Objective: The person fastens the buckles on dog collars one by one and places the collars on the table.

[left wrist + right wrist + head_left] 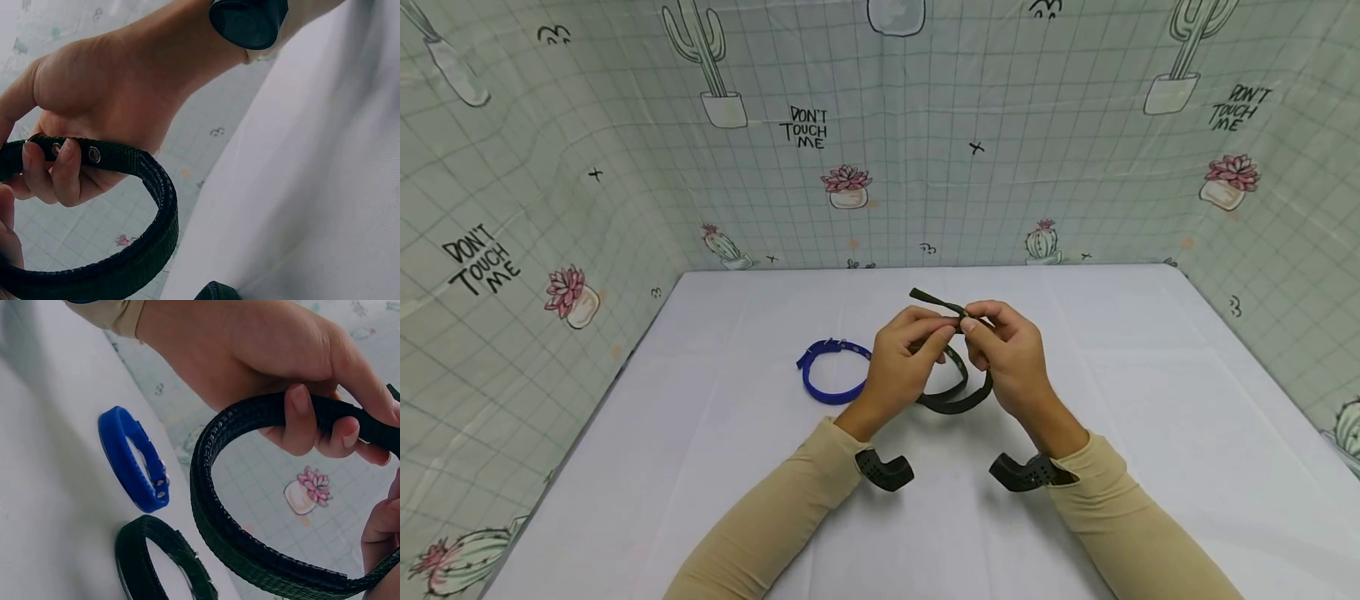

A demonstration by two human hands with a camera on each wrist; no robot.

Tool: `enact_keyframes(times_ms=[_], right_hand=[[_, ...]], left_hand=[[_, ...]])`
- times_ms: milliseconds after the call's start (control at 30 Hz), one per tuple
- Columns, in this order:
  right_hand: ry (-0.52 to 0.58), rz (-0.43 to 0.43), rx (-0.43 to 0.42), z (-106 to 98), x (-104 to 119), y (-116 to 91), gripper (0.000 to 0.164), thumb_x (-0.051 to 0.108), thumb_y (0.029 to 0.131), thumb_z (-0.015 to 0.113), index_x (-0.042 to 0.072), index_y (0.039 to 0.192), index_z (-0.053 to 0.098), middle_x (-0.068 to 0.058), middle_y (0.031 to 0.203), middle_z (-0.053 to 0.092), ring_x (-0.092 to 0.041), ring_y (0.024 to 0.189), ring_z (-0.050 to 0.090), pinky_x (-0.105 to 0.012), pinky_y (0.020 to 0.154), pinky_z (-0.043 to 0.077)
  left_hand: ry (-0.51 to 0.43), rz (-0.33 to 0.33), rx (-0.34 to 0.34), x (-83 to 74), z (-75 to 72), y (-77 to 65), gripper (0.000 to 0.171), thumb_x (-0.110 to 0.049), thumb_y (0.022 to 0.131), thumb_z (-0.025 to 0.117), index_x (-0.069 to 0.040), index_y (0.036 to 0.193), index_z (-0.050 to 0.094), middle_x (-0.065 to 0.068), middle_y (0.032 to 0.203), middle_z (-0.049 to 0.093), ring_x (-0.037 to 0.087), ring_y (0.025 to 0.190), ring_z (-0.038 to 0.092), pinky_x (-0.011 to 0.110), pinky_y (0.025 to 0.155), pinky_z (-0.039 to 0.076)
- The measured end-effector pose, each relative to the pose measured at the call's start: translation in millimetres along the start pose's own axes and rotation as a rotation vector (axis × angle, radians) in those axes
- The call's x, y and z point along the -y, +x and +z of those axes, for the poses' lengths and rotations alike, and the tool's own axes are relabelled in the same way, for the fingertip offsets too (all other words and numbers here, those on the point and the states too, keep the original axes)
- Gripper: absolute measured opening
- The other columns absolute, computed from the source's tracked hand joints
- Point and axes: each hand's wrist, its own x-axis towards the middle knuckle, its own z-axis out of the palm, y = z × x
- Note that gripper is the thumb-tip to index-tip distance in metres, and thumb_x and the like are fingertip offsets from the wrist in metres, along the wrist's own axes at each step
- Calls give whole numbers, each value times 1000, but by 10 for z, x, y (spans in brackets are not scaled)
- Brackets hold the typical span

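Note:
A dark green webbing collar (953,407), bent into a loop, is held up between both hands, its loose end sticking out to the upper left. My left hand (897,360) pinches it; in the left wrist view its fingers (67,165) curl over the strap beside metal eyelets (94,154). My right hand (1013,358) grips the strap from the other side, thumb and fingertips close to the left ones. The fingers partly hide where the strap ends meet. A second dark green collar (134,556) lies on the table below, mostly behind the hands.
Left of the hands a blue collar (835,397), fastened in a ring, lies on the white-covered table (715,417). A patterned cloth (925,183) with cactus drawings hangs behind and at both sides. Each wrist wears a black camera mount (887,472).

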Motion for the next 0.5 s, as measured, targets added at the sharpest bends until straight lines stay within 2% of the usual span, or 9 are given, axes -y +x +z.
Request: enact_keyframes(times_ms=[200,300,367,500], right_hand=[[-15,-10,-2,-11,-7,16,12,1,97,63,-6,107,61,-10,76,59,-13,58,47,-21,51,41],[-11,-3,12,-18,0,21,11,-1,97,63,-5,107,61,-8,77,61,-13,59,48,-21,51,41],[-14,9,36,-27,12,24,10,-2,96,63,-5,106,61,-7,78,61,-13,60,48,-21,52,41],[-11,46,94,-50,46,45,9,-5,95,61,-5,104,61,-8,81,62,-14,61,49,-23,52,41]], left_hand=[[62,25,16,278,30,-13,18,-7,100,62,1,110,74,8,104,62,14,69,62,27,63,56],[72,29,26,301,21,-5,19,-11,101,62,0,109,75,6,104,61,12,69,62,27,64,56],[65,18,29,285,6,-2,19,-12,101,61,0,109,74,7,105,61,15,71,63,28,65,56],[53,-37,45,251,-27,-1,20,-10,102,60,2,111,73,10,109,60,22,79,62,28,69,56]])
